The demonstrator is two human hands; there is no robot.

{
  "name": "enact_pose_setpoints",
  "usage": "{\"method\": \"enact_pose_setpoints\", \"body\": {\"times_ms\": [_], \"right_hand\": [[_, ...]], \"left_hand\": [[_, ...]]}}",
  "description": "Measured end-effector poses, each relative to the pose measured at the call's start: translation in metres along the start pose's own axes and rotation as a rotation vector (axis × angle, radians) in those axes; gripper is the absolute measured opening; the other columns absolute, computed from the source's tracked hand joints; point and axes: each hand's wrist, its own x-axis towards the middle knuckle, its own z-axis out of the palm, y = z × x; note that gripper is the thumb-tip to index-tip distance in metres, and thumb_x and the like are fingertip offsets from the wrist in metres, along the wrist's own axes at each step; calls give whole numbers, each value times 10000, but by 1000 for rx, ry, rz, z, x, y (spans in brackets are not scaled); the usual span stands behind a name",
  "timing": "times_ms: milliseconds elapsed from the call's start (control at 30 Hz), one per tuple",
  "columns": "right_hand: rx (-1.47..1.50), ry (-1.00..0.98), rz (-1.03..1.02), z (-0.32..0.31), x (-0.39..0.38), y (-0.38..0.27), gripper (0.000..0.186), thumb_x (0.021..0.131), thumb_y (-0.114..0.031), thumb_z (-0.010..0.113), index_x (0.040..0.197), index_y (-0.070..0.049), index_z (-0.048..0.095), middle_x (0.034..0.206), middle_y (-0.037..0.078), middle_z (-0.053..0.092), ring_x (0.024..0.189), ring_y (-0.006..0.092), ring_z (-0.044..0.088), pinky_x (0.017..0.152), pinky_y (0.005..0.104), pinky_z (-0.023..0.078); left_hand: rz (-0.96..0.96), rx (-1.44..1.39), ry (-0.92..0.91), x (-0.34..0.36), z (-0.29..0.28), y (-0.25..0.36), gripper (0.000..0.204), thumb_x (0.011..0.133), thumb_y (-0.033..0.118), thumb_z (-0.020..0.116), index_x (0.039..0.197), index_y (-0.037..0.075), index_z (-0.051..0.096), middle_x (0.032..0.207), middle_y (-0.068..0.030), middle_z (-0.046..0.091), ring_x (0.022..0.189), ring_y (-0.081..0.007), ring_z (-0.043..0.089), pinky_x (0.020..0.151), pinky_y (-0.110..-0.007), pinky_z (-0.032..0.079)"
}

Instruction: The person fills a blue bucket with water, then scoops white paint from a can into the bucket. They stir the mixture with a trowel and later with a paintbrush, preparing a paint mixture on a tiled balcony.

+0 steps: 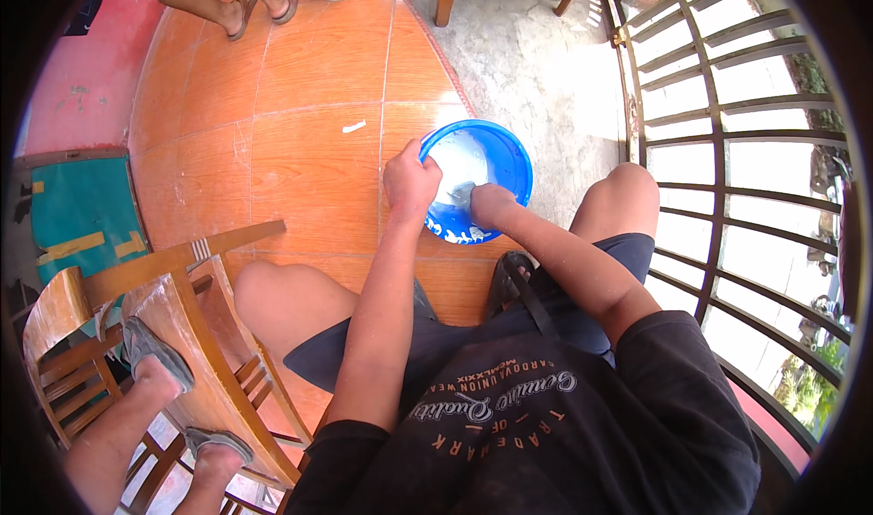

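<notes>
orange tiled floor (pixel 300 151), blue basin (pixel 514 165), white scrap (pixel 354 127)

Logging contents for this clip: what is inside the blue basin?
The blue basin holds a white, milky liquid or paste, smeared on its inner wall. The right hand reaches into it, fingertips covered; the left hand grips the rim. The bottom is hidden.

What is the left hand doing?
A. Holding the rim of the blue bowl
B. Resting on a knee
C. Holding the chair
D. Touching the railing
A: the left hand grips the rim of the blue bowl, while the right hand is inside it in white stuff.
</notes>
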Motion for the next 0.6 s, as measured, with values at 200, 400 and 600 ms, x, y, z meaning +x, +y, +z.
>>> {"method": "enact_pose_setpoints", "body": {"times_ms": [200, 400, 600], "right_hand": [[-18, -35, -85, 10, 10, -1, 269, 845, -182, 660, 1025, -19, 776, 1088, 197, 748, 1027, 317, 731, 876, 402, 575], [-362, -298, -404, -19, 21, 10, 288, 794, -126, 651, 1019, 12, 766, 950, 245, 744, 871, 377, 746, 772, 456, 581], [-94, 89, -21, -27, 11, 21, 276, 825, -135, 649, 1044, -25, 775, 1084, 202, 747, 1028, 332, 733, 888, 437, 576]], "left_hand": [[61, 46, 36, -4, 0, 2, 127, 814, 123, 592, 859, 15, 644, 732, -270, 646, 733, -479, 646, 664, -548, 498], [-4, 96, -49, -11, -2, 3, 171, 829, 143, 608, 955, 56, 684, 794, -249, 692, 782, -453, 682, 706, -555, 529], [5, 72, -74, -15, -1, 8, 153, 822, 139, 615, 939, 58, 672, 794, -241, 693, 764, -453, 678, 698, -558, 528]]}}
